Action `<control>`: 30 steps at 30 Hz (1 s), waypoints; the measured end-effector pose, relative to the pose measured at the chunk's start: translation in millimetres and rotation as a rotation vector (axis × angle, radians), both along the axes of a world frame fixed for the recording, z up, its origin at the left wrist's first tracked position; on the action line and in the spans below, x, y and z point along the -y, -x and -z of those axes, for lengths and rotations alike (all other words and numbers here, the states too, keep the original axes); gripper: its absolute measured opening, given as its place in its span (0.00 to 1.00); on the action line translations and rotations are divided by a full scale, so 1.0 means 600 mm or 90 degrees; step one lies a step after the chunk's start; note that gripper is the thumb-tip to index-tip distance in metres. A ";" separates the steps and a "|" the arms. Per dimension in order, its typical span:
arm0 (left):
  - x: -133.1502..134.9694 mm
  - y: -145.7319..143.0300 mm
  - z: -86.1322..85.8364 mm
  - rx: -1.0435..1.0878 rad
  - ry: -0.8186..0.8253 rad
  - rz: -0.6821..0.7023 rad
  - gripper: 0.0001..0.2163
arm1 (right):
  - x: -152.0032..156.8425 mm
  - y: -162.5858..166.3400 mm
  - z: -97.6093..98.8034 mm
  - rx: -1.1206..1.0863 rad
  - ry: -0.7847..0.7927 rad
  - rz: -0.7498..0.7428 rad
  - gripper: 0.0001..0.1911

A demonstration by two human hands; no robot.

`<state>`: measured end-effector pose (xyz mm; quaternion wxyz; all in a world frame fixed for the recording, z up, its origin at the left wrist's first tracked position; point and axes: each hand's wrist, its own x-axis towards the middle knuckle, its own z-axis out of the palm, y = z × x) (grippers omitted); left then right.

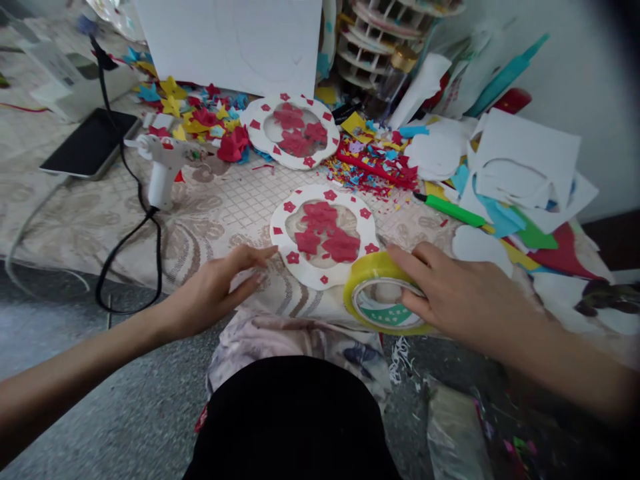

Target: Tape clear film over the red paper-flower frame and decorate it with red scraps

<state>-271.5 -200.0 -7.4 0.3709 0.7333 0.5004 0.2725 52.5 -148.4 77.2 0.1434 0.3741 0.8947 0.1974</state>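
Where the right hand [465, 300] lies over the roll of tape [369, 272], the fingers are spread across the roll's top edge and the thumb seems to be pressed at the core, so the roll is held loosely rather than clamped. The roll stands tilted at the near edge of the table, just beside the near paper ring [281, 230].

The roll is judged light and stiff, with a hard core and a smooth, rather slippery yellow face. It is probably best taken across the rim or through the core, away from the sticky end.

The left hand [215, 287] is laid flat and open on the patterned tablecloth [225, 207], its fingertips close to the ring's left rim, and nothing is held in it. The ring is white, dotted with red stars and filled with red cut-outs; it is judged thin, light and easily bent.

A second paper ring [256, 127] of the same kind lies farther back. To the left, a white glue gun [163, 160] is set down, its black cable [125, 247] trailing off the edge, and a dark tablet [90, 143] lies beyond. Coloured scraps [200, 117] are heaped behind, and a green marker [453, 210] and cut white sheets [525, 157] crowd the right side.
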 end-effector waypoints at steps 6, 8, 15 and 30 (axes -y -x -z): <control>-0.046 -0.008 -0.008 0.280 0.248 -0.230 0.18 | 0.000 -0.001 0.002 0.004 -0.009 0.002 0.22; -0.073 -0.006 -0.005 0.224 0.221 -0.266 0.21 | -0.001 -0.002 0.003 -0.002 -0.006 -0.003 0.22; -0.172 -0.016 -0.016 0.091 0.181 -0.280 0.18 | -0.002 -0.004 0.006 -0.028 0.001 -0.010 0.22; -0.200 -0.009 -0.020 0.177 0.331 -0.200 0.10 | -0.004 -0.011 0.002 -0.069 0.010 -0.006 0.24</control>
